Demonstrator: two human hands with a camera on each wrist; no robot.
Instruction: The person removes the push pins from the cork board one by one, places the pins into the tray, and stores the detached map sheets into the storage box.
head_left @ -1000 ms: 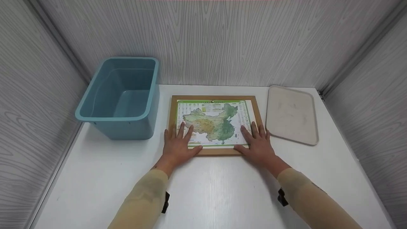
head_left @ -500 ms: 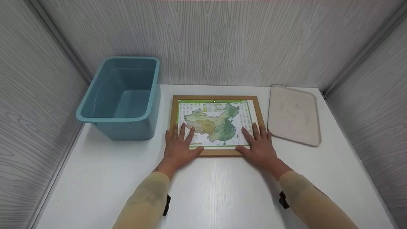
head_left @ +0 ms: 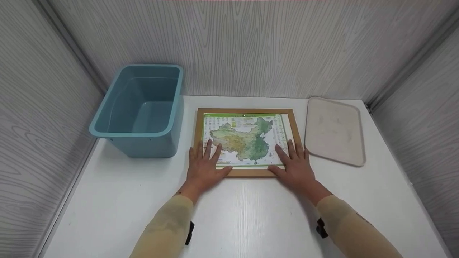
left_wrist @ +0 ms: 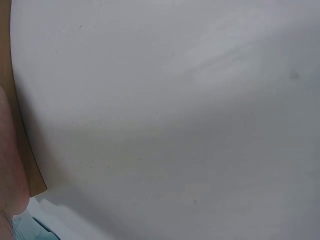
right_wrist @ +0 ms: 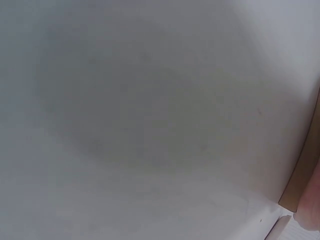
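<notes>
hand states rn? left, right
Left hand: open, flat on the framed map.
Right hand: open, flat on the map's near right corner.

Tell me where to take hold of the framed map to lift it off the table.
Grip the framed map by its wooden left and right side rails, one hand each, coming from the near corners where the left hand and right hand rest flat. It lies flat and wide, so one-handed lifting would likely tilt it.

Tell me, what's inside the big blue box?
The blue plastic tub looks bare inside: its far and side walls and most of its floor show nothing. Its near wall hides the front strip of the floor, so that part cannot be checked.
</notes>
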